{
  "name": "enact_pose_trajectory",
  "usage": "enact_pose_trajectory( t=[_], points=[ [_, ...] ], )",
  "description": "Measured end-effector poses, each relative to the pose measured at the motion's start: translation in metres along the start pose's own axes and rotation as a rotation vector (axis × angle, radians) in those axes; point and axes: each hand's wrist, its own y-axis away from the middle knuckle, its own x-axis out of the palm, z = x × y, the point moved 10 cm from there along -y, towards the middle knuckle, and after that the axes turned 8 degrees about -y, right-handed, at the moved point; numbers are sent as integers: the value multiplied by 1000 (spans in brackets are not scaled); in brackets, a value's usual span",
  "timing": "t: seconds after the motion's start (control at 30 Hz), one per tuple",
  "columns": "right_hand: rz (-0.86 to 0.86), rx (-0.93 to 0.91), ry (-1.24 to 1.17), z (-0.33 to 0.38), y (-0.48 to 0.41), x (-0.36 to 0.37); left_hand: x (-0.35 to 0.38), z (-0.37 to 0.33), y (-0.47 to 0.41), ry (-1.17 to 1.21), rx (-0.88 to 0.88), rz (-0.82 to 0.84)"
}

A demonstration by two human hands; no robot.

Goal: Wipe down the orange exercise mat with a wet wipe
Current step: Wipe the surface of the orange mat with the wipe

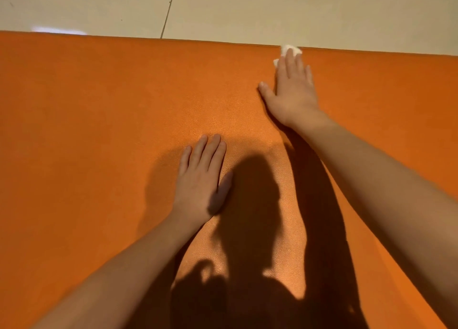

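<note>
**Two flat hands on the big orange mat**

The big, flat orange exercise mat [86, 118] lies on the pale tiled floor [247, 6] and fills most of the view. Its far edge runs across the top, with the floor behind it.

The person's left hand [202, 177] lies palm down on the mat, near the middle. Its fingers are straight and close together. Its grip is apart and holds nothing.

Just right of that hand, a dark shadow [247, 204] of the person falls on the mat.

Further right and further away, the right hand [293, 90] reaches to the far edge of the mat. Its fingers are straight too, and the thumb sticks out to the left. They press down on a small, crumpled white wet wipe [288, 49]. The grip is not curled round the wipe; the flat fingers just push on it. The wipe sits right at the far edge of the mat, and bits of it peek out past the fingertips.
</note>
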Motion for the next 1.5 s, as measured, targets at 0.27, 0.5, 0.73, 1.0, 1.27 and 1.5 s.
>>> enact_pose_trajectory(
  t=[0.27,0.5,0.73,1.0,1.27,1.5],
  points=[
    [46,-43,68,-1,-28,-11,-3,8,-2,66,87,-1],
    [146,-418,163,68,-6,16,-5,7,1,58,144,-42],
    [92,-258,79,65,2,21,-8,19,11,144,66,-67],
    [32,-170,40,44,20,19,-4,26,17,54,-4,-63],
    [102,-438,134,61,70,45,-2,27,17,47,-2,-36],
    [108,-406,38,86,112,68,-1,37,41,56,-16,-25]
  ],
)
